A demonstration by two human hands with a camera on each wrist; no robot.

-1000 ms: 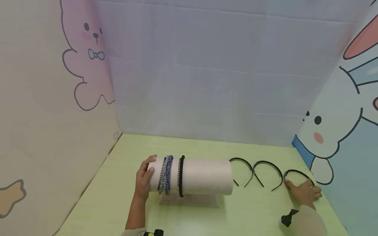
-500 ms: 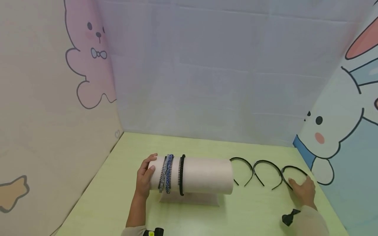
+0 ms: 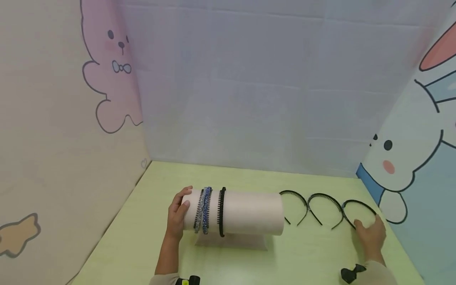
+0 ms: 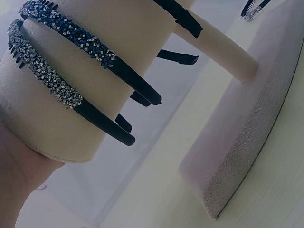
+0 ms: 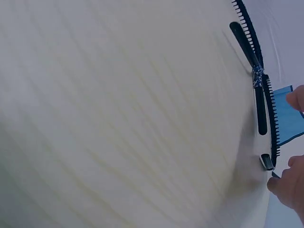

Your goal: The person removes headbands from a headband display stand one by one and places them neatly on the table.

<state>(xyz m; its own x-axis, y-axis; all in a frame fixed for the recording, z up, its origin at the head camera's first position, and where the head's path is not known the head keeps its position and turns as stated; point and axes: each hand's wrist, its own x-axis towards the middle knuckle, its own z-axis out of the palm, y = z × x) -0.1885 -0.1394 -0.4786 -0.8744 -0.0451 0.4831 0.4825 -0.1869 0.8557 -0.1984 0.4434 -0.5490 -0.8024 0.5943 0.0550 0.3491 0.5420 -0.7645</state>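
Note:
My left hand (image 3: 177, 215) grips the left end of a pale cylindrical headband stand (image 3: 253, 211). Around the stand's left half sit a silver-beaded headband (image 4: 45, 71), a blue-beaded headband (image 4: 76, 37) and a plain-looking black toothed headband (image 3: 222, 213). At the right, my right hand (image 3: 372, 237) is at the near side of another black headband (image 3: 360, 201) lying on the table, thumb by one end and fingers by the other. Thumb and fingers are spread well apart in the right wrist view.
Two more black toothed headbands, a middle one (image 3: 325, 196) and a left one (image 3: 293, 193), lie in a row between the stand and my right hand. The stand's base (image 3: 231, 242) rests on the pale green table (image 3: 303, 261). Printed walls enclose the back and sides.
The rightmost headband has shifted slightly left against its neighbour and now lies still. My right hand has drawn back toward me from it. My left hand keeps its grip on the stand.

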